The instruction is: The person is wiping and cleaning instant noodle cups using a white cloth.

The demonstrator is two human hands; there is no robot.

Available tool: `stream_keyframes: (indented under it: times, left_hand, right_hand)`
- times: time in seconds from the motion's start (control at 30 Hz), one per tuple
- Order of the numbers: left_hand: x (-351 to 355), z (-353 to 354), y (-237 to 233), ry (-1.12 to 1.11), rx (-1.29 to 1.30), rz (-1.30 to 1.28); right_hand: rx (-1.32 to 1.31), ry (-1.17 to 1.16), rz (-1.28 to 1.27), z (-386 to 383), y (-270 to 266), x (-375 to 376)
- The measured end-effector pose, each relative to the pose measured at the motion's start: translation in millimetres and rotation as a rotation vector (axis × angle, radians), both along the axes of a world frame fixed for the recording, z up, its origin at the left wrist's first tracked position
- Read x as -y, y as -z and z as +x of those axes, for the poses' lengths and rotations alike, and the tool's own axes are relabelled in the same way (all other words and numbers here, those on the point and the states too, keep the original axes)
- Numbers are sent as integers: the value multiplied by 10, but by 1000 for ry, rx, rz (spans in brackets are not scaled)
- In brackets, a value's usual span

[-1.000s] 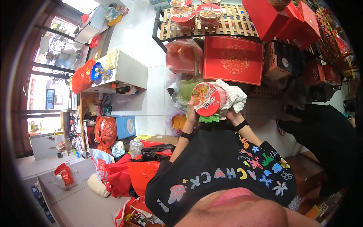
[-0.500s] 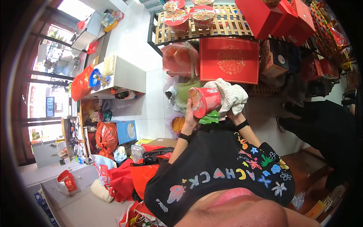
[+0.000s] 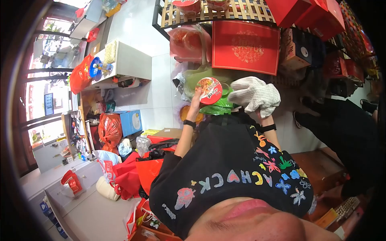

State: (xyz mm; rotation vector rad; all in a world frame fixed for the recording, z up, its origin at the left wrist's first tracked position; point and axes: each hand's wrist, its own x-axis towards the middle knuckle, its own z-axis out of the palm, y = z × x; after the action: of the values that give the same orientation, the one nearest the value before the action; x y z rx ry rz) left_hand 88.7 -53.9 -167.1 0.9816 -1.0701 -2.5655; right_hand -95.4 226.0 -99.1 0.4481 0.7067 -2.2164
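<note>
Left hand [image 3: 196, 97] has its fingers curled round the noodle cup [image 3: 209, 90], lid facing the camera, held over the green bag [image 3: 217, 109] below the slatted shelf [image 3: 225, 15]; right hand [image 3: 260, 116] carries the white cloth [image 3: 255, 95] just beside the cup, not touching it, its fingers buried so its grip cannot be told. Wiping seems the work; best to grip the cup by its rim and turn it against the cloth. One cup in hand; two more at the shelf's front edge [image 3: 187, 5]; one cloth; one flat red box [image 3: 246, 47].

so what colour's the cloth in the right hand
White; the head view shows the cloth best.
</note>
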Motion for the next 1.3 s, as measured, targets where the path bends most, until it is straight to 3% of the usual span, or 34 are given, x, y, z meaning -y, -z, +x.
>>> stream_keyframes:
  times: [0.1, 0.17, 0.27, 0.33, 0.37, 0.47, 0.6, 0.77, 0.87, 0.97, 1.03, 1.1, 1.23, 1.3]
  left_hand:
    - [-106, -25, 206, 79, 175, 10]
    - [-146, -109, 812, 87, 198, -14]
    - [-240, -208, 688, 263, 300, -636]
    - [-243, -326, 757, 261, 473, -312]
    - [-263, -362, 905, 193, 407, -452]
    - [-167, -368, 1475, 32, 383, -483]
    - [-138, -332, 1243, 46, 377, -542]
    - [-92, -170, 1676, 67, 445, -468]
    - [-181, -105, 1416, 83, 536, -439]
    - [-330, -124, 835, 38, 568, -429]
    - [-336, -53, 954, 44, 792, -762]
    - [-340, -15, 745, -38, 845, -1328]
    - [-133, -332, -438, 66, 380, -994]
    - [-16, -637, -1046, 104, 213, -1019]
  right_hand:
    - [20, 45, 58, 19, 105, -228]
    - [32, 74, 89, 39, 141, -334]
    - [48, 116, 123, 71, 217, -475]
    - [56, 145, 148, 117, 290, -601]
    - [61, 158, 156, 144, 313, -652]
    - [69, 175, 181, 177, 335, -723]
    - [80, 181, 190, 187, 310, -741]
    - [83, 197, 200, 188, 327, -770]
    - [77, 198, 203, 182, 318, -795]
    - [78, 204, 212, 179, 372, -848]
    - [80, 210, 214, 140, 384, -864]
    - [73, 210, 208, 78, 330, -810]
    - [94, 243, 228, 89, 408, -907]
    - [100, 245, 232, 84, 412, -935]
